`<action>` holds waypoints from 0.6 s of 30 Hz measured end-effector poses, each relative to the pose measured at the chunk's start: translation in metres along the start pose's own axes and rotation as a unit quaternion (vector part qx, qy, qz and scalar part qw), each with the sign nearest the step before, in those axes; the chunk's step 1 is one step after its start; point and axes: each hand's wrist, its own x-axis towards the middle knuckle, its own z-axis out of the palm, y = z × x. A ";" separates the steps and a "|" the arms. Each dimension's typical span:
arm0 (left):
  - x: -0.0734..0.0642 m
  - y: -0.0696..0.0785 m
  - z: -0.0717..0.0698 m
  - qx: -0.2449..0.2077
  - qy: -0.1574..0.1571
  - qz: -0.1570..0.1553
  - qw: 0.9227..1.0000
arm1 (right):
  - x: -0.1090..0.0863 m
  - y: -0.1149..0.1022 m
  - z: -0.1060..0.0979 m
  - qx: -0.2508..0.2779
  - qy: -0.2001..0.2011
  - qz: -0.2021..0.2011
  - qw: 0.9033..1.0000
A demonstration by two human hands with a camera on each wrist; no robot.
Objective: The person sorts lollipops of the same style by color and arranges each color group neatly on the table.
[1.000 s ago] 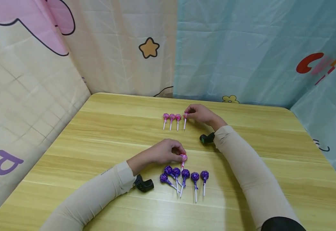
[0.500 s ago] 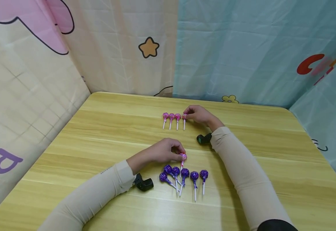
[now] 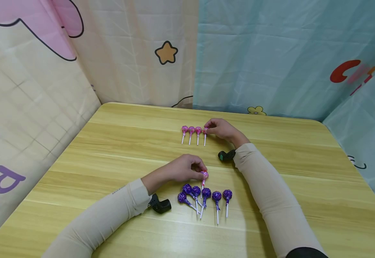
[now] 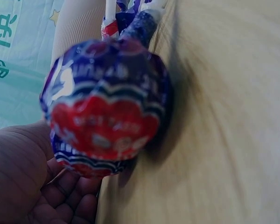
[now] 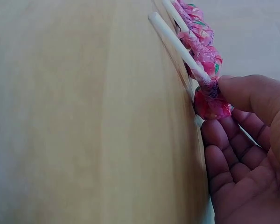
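Observation:
At the far side of the table, my right hand (image 3: 223,129) pinches the head of a pink lollipop (image 5: 212,103) between thumb and fingers. That lollipop stands at the right end of a row of pink lollipops (image 3: 191,129), sticks toward me. Nearer me, my left hand (image 3: 185,168) holds another pink lollipop (image 3: 204,175) by its head, its stick pointing down the table. Just below that hand lie several purple lollipops (image 3: 206,194), some with crossed sticks. In the left wrist view, a purple lollipop (image 4: 105,107) fills the foreground and hides what the fingers hold.
A pale wooden table (image 3: 126,143) carries everything. Behind it hang a beige curtain (image 3: 136,53) and a light blue curtain (image 3: 258,53). Black wrist devices (image 3: 161,205) jut from beneath both cuffs.
My right hand has shifted slightly left, bringing its pink lollipop closer to the row. The left hand and its lollipop stay almost still.

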 end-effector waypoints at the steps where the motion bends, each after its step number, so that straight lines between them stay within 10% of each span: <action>1: 0.000 0.000 0.000 0.000 0.000 -0.001 1.000 | 0.000 0.000 0.000 0.000 -0.001 0.000 1.000; 18: -0.002 -0.003 0.001 0.000 -0.002 0.000 1.000 | -0.002 -0.001 0.004 -0.004 0.000 -0.005 1.000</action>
